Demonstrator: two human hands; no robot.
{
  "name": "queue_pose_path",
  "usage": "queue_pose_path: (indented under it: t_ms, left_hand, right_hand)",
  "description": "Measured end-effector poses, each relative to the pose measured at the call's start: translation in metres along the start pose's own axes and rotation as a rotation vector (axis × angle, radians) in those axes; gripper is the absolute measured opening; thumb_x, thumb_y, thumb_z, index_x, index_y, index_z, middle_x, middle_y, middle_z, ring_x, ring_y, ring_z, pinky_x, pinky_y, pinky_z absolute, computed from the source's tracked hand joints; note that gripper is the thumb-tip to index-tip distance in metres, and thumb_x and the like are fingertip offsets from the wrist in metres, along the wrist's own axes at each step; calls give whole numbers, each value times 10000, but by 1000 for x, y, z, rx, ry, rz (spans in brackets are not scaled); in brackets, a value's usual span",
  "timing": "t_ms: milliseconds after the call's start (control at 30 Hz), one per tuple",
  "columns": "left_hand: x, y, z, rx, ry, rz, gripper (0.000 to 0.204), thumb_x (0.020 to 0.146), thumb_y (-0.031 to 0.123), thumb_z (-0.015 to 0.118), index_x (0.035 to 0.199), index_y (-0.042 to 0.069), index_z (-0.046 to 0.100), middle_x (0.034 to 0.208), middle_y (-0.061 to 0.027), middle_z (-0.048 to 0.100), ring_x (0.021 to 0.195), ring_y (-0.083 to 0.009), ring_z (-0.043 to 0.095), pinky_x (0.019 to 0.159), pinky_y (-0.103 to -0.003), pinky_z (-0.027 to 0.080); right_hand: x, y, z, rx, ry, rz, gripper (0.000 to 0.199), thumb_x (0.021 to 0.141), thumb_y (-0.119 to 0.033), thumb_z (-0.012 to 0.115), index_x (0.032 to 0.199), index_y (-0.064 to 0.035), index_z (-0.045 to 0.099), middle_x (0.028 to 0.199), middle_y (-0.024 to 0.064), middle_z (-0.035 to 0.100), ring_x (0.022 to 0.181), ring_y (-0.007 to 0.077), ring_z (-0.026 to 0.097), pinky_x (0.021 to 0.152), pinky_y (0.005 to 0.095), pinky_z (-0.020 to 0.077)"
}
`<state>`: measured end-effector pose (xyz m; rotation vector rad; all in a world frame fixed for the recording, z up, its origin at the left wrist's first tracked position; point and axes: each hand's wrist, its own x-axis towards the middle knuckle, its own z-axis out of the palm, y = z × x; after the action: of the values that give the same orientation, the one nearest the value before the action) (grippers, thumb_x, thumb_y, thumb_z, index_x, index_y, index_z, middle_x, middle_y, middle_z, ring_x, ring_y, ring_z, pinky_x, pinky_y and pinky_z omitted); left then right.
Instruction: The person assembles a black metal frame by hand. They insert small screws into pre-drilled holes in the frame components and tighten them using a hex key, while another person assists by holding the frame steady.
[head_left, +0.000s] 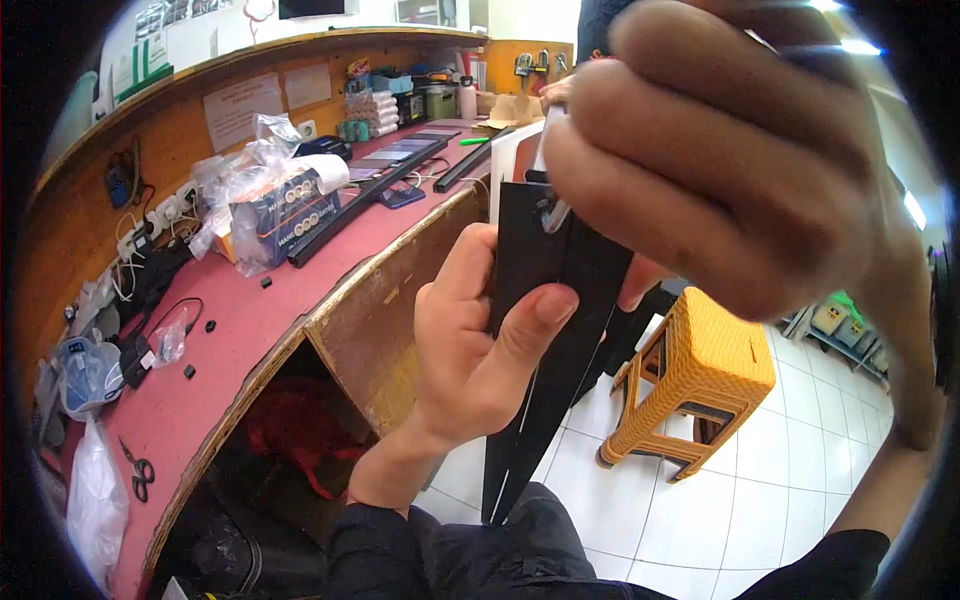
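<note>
My left hand (455, 345) grips a long flat black bar (545, 290), its thumb pressed across the front face. The bar stands tilted, with its upper end raised toward me and its lower end near my lap. Fingertips show at the bar's right edge. Very close to the camera, my right hand (720, 170) is closed with its fingers curled at the bar's upper end. A thin shiny metal piece (557, 215) sticks out below those fingers against the bar. Its full shape is hidden by the hand.
A red-topped workbench (235, 340) curves along the left, holding a plastic-wrapped box (285, 215), black scissors (140, 470) and a phone (402, 195). A yellow woven stool (700, 350) stands on the white tiled floor at right. Another person (600, 30) is partly visible beyond my right hand.
</note>
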<state>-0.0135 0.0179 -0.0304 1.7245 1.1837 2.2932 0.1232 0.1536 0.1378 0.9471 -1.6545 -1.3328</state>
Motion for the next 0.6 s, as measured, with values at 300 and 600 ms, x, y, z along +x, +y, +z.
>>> queue_pose_path:
  t_ms: [300,600]
  left_hand:
    - [9,-9,1,72,94,189,358,1017,269,710,1175,-26,584,918,-81,738,815,-74,669,698,-227,517]
    - [8,-10,-5,-61,131,136,340,1006,258,721,1155,-18,588,893,-74,730,792,-81,667,684,-255,539]
  right_hand:
    - [-1,-43,-9,-108,-126,159,508,737,-118,787,1191,102,726,783,99,639,620,163,541,571,307,401]
    - [11,-109,-12,226,-215,258,589,667,-77,664,1215,138,676,676,19,539,590,130,522,556,286,367]
